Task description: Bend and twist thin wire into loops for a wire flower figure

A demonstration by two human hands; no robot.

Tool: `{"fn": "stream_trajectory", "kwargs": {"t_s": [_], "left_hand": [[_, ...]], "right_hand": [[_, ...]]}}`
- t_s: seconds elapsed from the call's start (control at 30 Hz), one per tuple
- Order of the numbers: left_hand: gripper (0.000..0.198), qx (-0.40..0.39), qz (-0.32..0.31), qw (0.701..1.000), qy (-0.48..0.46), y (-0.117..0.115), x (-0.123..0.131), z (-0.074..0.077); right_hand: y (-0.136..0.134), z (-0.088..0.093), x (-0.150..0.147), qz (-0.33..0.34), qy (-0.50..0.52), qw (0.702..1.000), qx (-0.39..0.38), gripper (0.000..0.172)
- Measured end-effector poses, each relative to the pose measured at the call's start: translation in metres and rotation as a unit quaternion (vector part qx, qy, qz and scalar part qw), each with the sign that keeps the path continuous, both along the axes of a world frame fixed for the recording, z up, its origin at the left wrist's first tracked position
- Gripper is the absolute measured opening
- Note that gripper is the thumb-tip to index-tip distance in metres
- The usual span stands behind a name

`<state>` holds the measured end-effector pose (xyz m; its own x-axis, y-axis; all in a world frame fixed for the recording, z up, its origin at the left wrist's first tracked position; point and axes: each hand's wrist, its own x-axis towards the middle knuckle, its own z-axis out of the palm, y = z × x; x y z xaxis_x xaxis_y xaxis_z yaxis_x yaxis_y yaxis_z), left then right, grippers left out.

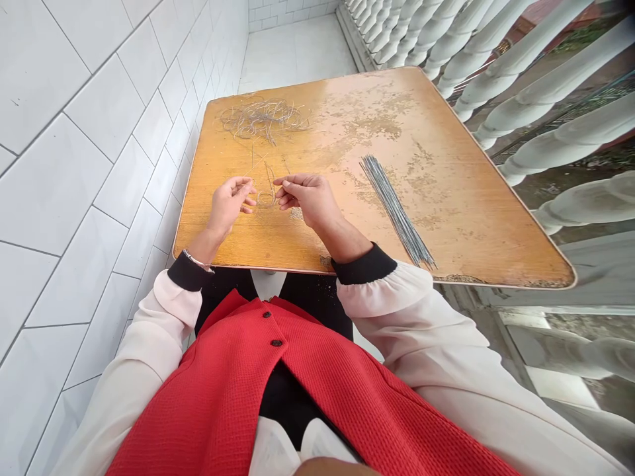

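Thin curled wire [266,197] hangs between my two hands, just above the near left part of the wooden table [471,198]. My left hand [232,205] pinches one part of it between thumb and index finger, with the other fingers loosely bent. On the other side, my right hand [308,198] has thumb and index finger pressed together on the wire. Beyond both hands lies a tangled heap of thin wire [265,119]. A bundle of straight grey wires [397,211] rests on the table to the right of my right hand.
A white tiled wall [99,152] runs close along the table's left side. White balusters [526,119] stand along the right side. The table's near edge is just in front of my body.
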<state>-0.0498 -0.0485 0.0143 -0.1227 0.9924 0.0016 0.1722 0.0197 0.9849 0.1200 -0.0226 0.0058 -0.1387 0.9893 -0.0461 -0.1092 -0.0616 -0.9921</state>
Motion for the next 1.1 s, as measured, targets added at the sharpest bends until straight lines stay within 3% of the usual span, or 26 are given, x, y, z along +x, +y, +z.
{"fn": "stream_trajectory", "kwargs": {"t_s": [0.2,0.47,0.77,1.1], "left_hand": [[0.007,-0.046,-0.065,0.997,-0.005,-0.005,0.005,-0.001],[0.016,-0.038,-0.077,0.995,0.055,0.002,0.01,-0.005],[0.019,-0.013,-0.06,0.991,0.115,0.004,0.01,-0.01],[0.021,0.048,-0.074,0.975,0.203,0.002,0.006,-0.013]], "right_hand": [[0.001,-0.003,0.003,0.016,0.006,1.0,-0.01,0.007],[0.004,-0.008,0.002,0.037,-0.021,0.999,0.015,0.005],[0.003,-0.007,0.0,0.06,-0.006,0.998,0.032,0.014],[0.0,-0.003,0.001,0.069,-0.024,0.997,0.013,0.011]]}}
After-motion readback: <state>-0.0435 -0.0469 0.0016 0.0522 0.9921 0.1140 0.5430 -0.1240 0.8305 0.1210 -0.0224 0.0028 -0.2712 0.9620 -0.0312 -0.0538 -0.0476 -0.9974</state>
